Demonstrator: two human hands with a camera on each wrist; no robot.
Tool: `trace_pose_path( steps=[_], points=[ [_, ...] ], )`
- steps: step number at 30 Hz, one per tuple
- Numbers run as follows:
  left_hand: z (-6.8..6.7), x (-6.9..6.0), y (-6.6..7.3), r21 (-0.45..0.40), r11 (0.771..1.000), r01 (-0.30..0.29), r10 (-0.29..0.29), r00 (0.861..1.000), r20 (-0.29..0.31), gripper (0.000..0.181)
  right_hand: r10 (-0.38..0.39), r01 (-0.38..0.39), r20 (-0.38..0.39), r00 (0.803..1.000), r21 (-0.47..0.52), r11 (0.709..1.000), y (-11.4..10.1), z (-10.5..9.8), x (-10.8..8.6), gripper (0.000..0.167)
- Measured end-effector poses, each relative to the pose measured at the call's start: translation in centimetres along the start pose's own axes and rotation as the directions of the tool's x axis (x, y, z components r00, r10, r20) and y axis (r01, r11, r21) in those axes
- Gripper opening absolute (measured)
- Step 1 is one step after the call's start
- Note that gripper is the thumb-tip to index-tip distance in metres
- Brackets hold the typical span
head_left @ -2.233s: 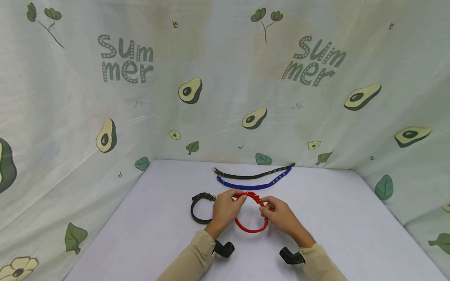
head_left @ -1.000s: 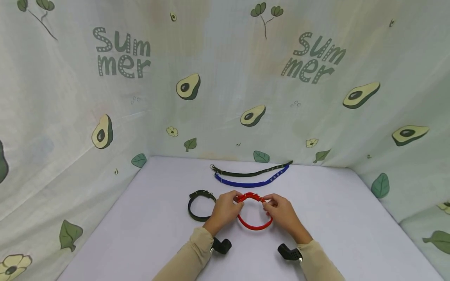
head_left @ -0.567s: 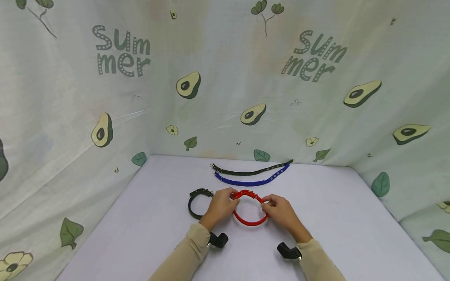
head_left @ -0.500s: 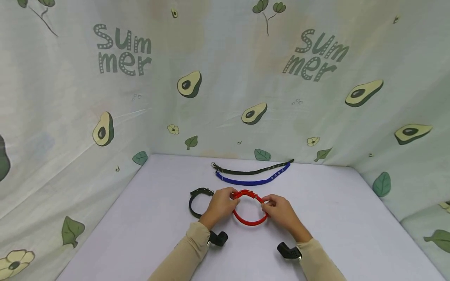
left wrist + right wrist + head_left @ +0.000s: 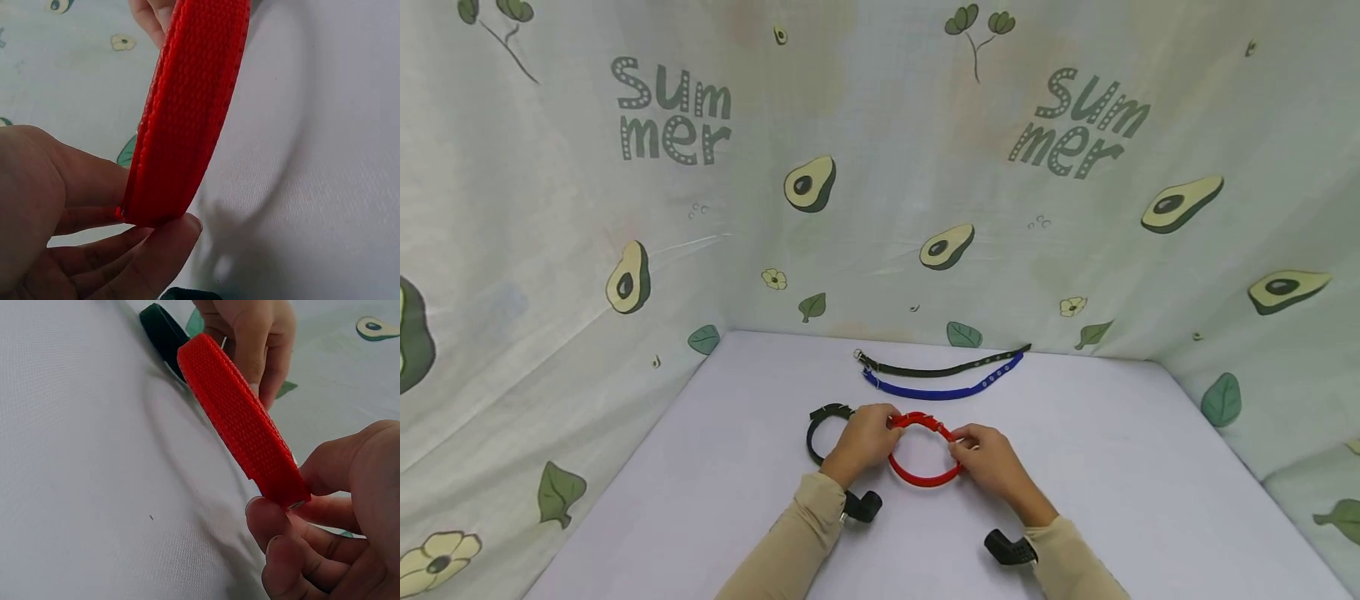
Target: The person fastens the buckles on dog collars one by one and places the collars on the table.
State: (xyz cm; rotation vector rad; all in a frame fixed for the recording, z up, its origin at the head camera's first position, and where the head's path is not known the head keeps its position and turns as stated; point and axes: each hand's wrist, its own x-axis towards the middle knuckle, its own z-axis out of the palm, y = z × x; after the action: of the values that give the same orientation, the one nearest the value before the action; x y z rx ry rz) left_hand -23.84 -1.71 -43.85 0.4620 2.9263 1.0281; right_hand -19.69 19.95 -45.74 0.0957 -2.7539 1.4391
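A red strap (image 5: 925, 481), closed into a ring with its buckle at the top, is held between both hands in the head view. My left hand (image 5: 867, 435) pinches its upper left part; my right hand (image 5: 992, 460) pinches its right side. Close up in the left wrist view, the red strap's woven band (image 5: 194, 94) rises from the left fingers (image 5: 156, 250). The right wrist view shows the red strap (image 5: 231, 412) between right thumb and fingers, with its shadow on the table below. A dark ring-shaped strap (image 5: 811, 442) lies left of my left hand, partly hidden by it.
On the white table (image 5: 700, 500), a long dark strap (image 5: 917, 372) and a blue strap (image 5: 925, 392) lie stretched out behind the hands. A patterned cloth (image 5: 865, 283) hangs behind and at both sides. A black wrist device (image 5: 1009, 548) sits at each sleeve.
Both hands have shifted slightly left with the red strap, and my left hand covers more of the dark ring. The head view has moved a little.
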Motion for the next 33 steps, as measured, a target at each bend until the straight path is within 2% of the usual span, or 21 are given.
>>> trace_pose_path(
  steps=[7, 11, 15, 20, 26, 29, 33],
  points=[
    [-0.2, 0.3, 0.1, 0.032, 0.999, -0.024, 0.025, 1.000, -0.010, 0.019, -0.001, 0.001, -0.012, 1.000, -0.014, 1.000, -0.2, 0.1, -0.1, 0.016],
    [-0.3, 0.6, 0.3, 0.098, 0.994, -0.044, 0.047, 0.999, -0.027, 0.019, -0.015, 0.014, -0.012, 1.000, -0.018, 1.000, -0.3, 0.0, 0.1, 0.016],
    [-0.3, 0.9, 0.4, 0.172, 0.982, -0.074, 0.084, 0.995, -0.050, 0.019, -0.030, 0.030, -0.016, 0.999, -0.029, 0.999, -0.4, -0.2, 0.4, 0.015],
    [0.0, 1.0, 0.0, 0.221, 0.970, -0.098, 0.115, 0.991, -0.065, 0.020, -0.061, 0.060, -0.022, 0.998, -0.041, 0.997, -0.3, 0.1, 0.6, 0.012],
    [0.7, 0.6, -1.0, 0.358, 0.928, -0.101, 0.132, 0.989, -0.064, 0.019, -0.037, 0.036, -0.007, 0.999, -0.057, 0.998, 0.2, 1.1, 0.5, 0.011],
    [0.8, 0.5, -1.2, 0.384, 0.918, -0.099, 0.142, 0.986, -0.087, 0.018, -0.045, 0.044, -0.020, 0.999, -0.049, 0.998, 0.3, 1.5, 0.5, 0.010],
    [0.8, 0.2, -1.4, 0.392, 0.916, -0.084, 0.130, 0.987, -0.093, 0.016, -0.034, 0.033, -0.023, 0.999, -0.044, 0.999, 0.3, 1.8, 0.5, 0.009]
  ],
)
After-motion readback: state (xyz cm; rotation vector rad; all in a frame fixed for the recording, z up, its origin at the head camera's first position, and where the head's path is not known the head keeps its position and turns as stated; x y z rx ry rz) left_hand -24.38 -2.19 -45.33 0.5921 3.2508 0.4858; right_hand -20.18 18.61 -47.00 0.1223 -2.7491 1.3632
